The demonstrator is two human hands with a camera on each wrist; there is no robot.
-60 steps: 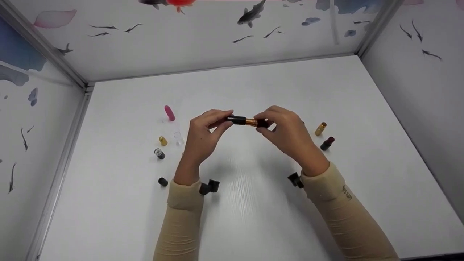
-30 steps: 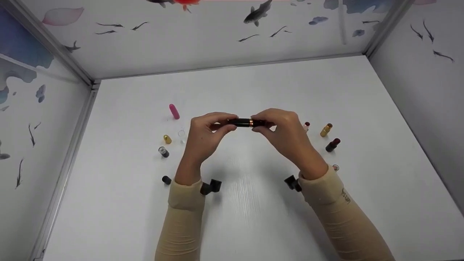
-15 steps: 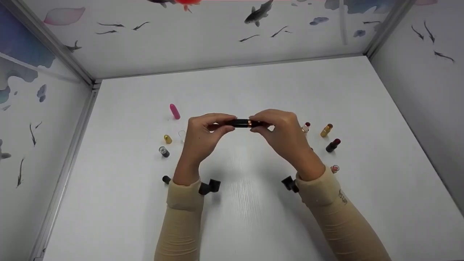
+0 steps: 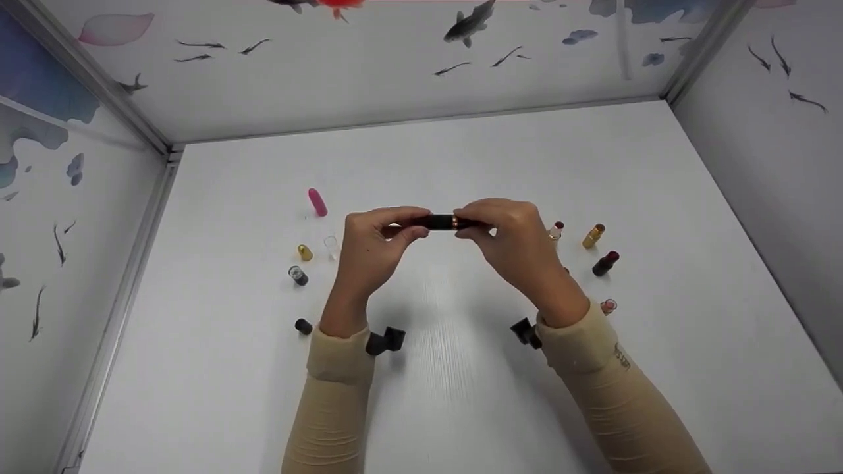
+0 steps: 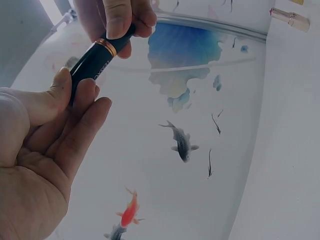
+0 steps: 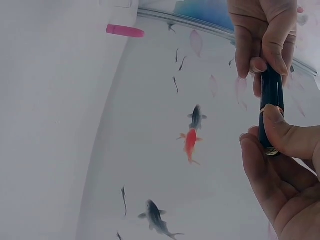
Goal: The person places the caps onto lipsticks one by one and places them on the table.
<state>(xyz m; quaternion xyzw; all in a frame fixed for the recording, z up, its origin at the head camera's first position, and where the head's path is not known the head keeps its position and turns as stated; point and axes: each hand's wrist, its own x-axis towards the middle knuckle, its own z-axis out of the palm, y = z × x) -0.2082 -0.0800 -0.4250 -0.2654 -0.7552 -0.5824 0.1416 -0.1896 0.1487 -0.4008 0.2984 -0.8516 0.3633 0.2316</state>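
Note:
A black lipstick tube (image 4: 441, 222) with a thin gold band lies level between both hands above the middle of the table. My left hand (image 4: 372, 247) pinches the longer part, the cap, between thumb and fingers. At the other end, by the gold band, my right hand (image 4: 517, 230) pinches the base. White lettering shows along the tube (image 5: 92, 65) in the left wrist view. In the right wrist view the tube (image 6: 271, 90) has a shiny gold disc at its base end. No gap shows between cap and base. Fingers hide both ends in the head view.
Left on the white table lie a pink cap (image 4: 317, 202), a gold cap (image 4: 304, 253), a clear cap (image 4: 330, 247), a dark clear-topped cap (image 4: 298, 275) and a black cap (image 4: 303, 326). Uncapped lipsticks, one gold (image 4: 593, 236) and one black (image 4: 605, 263), stand right. Printed walls enclose the table.
Two seconds ago a wide gold section showed between the cap and the base. The two parts have since come together, leaving a thin gold band. Over the last second the hands barely move.

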